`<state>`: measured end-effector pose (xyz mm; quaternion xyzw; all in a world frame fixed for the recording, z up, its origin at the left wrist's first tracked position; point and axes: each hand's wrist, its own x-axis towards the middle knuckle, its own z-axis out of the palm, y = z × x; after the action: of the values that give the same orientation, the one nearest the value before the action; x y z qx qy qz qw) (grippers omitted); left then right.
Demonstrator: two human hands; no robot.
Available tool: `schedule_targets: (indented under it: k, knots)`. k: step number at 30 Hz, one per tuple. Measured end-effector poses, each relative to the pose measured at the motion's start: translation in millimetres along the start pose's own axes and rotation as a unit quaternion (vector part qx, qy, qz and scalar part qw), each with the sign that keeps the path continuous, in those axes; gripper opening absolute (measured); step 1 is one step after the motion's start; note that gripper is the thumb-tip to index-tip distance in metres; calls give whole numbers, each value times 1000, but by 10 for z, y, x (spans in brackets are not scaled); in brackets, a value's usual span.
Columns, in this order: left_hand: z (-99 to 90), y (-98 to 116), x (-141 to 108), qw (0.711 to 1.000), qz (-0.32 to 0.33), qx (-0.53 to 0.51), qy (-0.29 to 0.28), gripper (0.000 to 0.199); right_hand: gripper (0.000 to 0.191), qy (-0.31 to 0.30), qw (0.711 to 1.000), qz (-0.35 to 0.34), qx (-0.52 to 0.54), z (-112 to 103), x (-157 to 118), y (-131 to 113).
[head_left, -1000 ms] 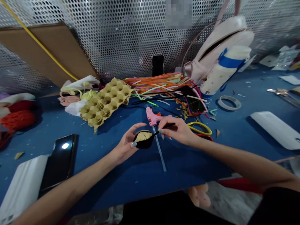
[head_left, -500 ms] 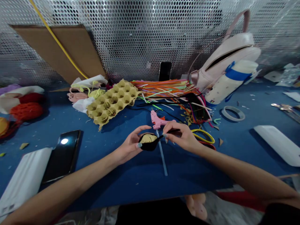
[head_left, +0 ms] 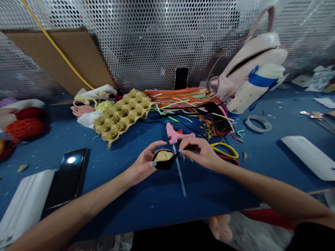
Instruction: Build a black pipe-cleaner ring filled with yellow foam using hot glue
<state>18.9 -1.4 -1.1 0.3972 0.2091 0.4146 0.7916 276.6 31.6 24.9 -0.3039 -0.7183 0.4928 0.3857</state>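
Observation:
My left hand (head_left: 142,164) holds a small cup-shaped piece (head_left: 164,157), black around its side and tan like egg-carton pulp inside. Its thumb presses the near rim while the fingers curve behind. From the piece's right side runs a black pipe cleaner (head_left: 177,153), its free end pinched between the thumb and fingertips of my right hand (head_left: 200,153). Just behind the hands lies a pink glue gun (head_left: 173,133), with a clear glue stick (head_left: 181,177) sticking out toward me, partly beneath the hands.
A torn egg carton (head_left: 123,115) and a pile of coloured pipe cleaners (head_left: 178,97) lie behind. Yellow-handled scissors (head_left: 227,149) and a tape roll (head_left: 258,124) are at right, near a bottle (head_left: 255,89) and backpack (head_left: 258,52). A phone (head_left: 66,177) is at left.
The camera view has shifted slightly. Both hands keep their holds, and the cup-shaped piece and black pipe cleaner have barely moved.

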Motion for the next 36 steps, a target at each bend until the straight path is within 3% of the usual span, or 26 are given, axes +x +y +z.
schedule_targets:
  k: [10,36]
  knots:
    - [3,2,7,999,-5,32,-17,82,20,-28,1000,9,-8,21,6,14]
    - [4,-1,7,999,-2,41,-14,80,18,-28,999,-11,-35,8,8,31]
